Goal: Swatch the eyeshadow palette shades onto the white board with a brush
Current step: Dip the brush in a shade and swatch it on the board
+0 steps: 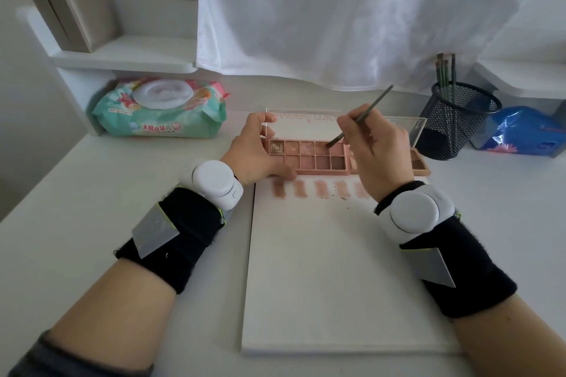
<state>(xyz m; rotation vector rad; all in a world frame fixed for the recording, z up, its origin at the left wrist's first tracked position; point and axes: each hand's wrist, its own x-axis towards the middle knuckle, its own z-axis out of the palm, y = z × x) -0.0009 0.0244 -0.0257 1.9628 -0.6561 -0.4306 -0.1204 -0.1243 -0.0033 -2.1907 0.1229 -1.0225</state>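
Note:
An open pink eyeshadow palette [309,157] with a clear lid lies just beyond the white board [337,269]. My left hand [255,151] grips the palette's left end, thumb at its front edge and fingers at the lid. My right hand [375,147] pinches a thin green brush [364,113], whose tip touches a pan in the top row, second from the right. Several pink-brown swatches [320,189] run in a row along the board's far edge; my right hand hides the rightmost ones.
A second palette [419,164] lies to the right, partly behind my right hand. A black mesh cup [456,122] with more brushes stands at the back right beside a blue bag [526,131]. A wet-wipes pack [162,109] sits at the back left below a shelf.

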